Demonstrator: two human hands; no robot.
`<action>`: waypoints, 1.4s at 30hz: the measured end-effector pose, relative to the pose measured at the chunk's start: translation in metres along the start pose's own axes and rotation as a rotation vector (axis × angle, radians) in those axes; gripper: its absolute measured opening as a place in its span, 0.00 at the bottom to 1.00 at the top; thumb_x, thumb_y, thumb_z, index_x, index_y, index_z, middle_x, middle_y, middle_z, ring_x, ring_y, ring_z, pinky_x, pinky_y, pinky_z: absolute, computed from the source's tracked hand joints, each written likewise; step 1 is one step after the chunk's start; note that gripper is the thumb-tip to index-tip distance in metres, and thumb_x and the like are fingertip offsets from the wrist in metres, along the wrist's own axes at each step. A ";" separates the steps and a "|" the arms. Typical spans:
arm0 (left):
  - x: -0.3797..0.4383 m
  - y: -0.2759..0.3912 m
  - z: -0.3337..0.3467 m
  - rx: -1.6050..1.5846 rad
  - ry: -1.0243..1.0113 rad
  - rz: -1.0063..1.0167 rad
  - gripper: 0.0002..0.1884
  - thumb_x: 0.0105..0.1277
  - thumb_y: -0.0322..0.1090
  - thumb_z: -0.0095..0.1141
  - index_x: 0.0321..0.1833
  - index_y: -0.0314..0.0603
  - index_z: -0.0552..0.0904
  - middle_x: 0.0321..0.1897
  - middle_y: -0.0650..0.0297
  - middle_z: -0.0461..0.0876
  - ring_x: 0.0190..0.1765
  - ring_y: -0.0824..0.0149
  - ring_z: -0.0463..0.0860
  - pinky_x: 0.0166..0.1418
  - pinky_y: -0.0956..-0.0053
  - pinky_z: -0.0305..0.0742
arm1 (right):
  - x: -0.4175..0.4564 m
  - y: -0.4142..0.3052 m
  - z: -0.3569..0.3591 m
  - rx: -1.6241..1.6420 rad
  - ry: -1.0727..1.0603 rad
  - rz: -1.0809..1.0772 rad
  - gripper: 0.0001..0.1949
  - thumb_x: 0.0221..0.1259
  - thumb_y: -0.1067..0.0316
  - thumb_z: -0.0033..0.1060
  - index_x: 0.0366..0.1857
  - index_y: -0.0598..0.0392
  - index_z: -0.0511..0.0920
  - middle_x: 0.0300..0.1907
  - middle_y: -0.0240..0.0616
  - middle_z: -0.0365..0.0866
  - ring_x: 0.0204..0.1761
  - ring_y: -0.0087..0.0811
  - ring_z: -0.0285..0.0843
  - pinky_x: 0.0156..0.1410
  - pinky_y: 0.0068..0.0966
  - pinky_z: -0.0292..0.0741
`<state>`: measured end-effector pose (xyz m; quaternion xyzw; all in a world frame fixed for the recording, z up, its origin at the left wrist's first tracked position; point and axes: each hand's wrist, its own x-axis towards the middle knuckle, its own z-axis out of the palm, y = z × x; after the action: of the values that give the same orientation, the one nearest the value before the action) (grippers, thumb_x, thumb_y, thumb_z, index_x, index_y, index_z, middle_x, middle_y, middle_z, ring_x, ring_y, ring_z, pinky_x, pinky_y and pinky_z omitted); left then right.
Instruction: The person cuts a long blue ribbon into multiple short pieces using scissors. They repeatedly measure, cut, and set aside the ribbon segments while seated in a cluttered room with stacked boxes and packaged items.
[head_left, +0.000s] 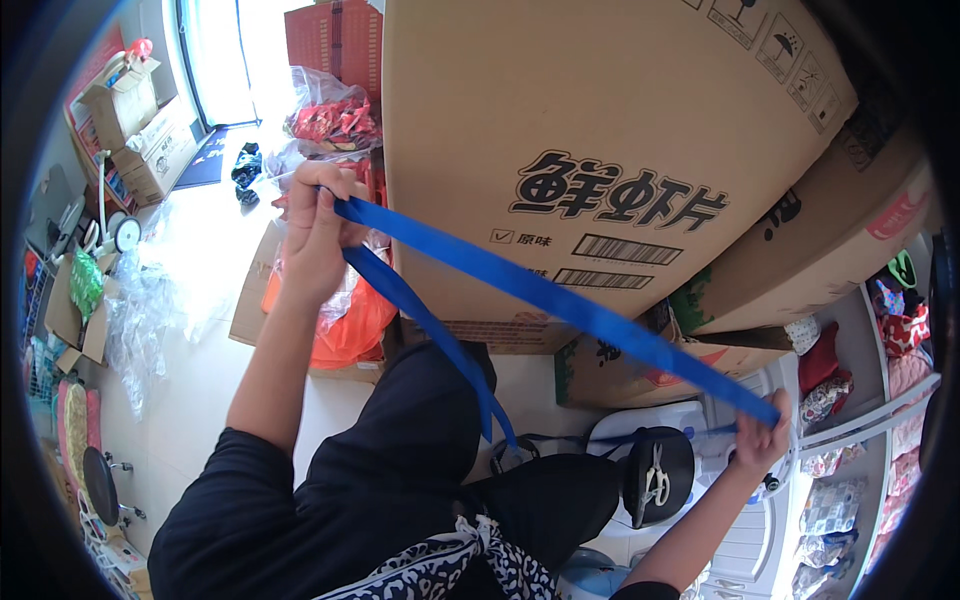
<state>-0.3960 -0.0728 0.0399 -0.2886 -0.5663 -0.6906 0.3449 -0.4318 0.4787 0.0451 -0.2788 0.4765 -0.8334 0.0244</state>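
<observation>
A long blue ribbon (555, 294) is stretched tight between my two hands, sloping down from left to right. Its upper end is pinched in my left hand (319, 217), which is raised near the left edge of a big printed cardboard box (457, 135). From that same hand a second length of ribbon (442, 337) hangs loose toward my knees. My right hand (761, 435) grips the ribbon's lower stretch at the right, above a white plastic item. Scissors with pale handles (658, 480) lie on a small black round seat (675, 450) beside my right leg.
More cartons (795, 255) lean at the right, beside shelves of folded fabric (829, 506). An orange plastic bag (352, 330) sits left of the big box. Clear plastic film (139, 322) lies on the floor, and opened boxes (146, 142) stand near the bright doorway.
</observation>
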 end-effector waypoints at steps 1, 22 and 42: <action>0.003 0.004 -0.011 0.219 -0.031 0.048 0.03 0.79 0.30 0.41 0.48 0.44 0.70 0.38 0.67 0.69 0.30 0.77 0.66 0.33 0.82 0.63 | 0.009 -0.009 -0.007 -0.073 0.039 -0.021 0.16 0.61 0.61 0.69 0.27 0.51 0.67 0.19 0.25 0.72 0.21 0.19 0.69 0.32 0.20 0.68; -0.039 0.022 0.095 0.313 0.202 0.090 0.51 0.55 0.60 0.71 0.74 0.42 0.60 0.33 0.70 0.67 0.36 0.75 0.69 0.38 0.82 0.62 | 0.059 0.037 0.078 -0.879 0.406 0.101 0.05 0.64 0.69 0.66 0.34 0.54 0.79 0.27 0.21 0.75 0.27 0.11 0.64 0.32 0.12 0.58; -0.067 -0.043 0.214 -0.272 -0.587 -0.608 0.05 0.67 0.28 0.62 0.44 0.39 0.81 0.54 0.57 0.83 0.49 0.73 0.80 0.51 0.80 0.72 | -0.105 0.077 -0.032 -0.771 0.546 0.371 0.16 0.76 0.57 0.50 0.50 0.59 0.78 0.47 0.38 0.83 0.49 0.30 0.81 0.59 0.29 0.74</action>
<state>-0.3894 0.1528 0.0031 -0.3358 -0.6033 -0.7177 -0.0907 -0.3763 0.4939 -0.0757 0.0499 0.7801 -0.6209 -0.0583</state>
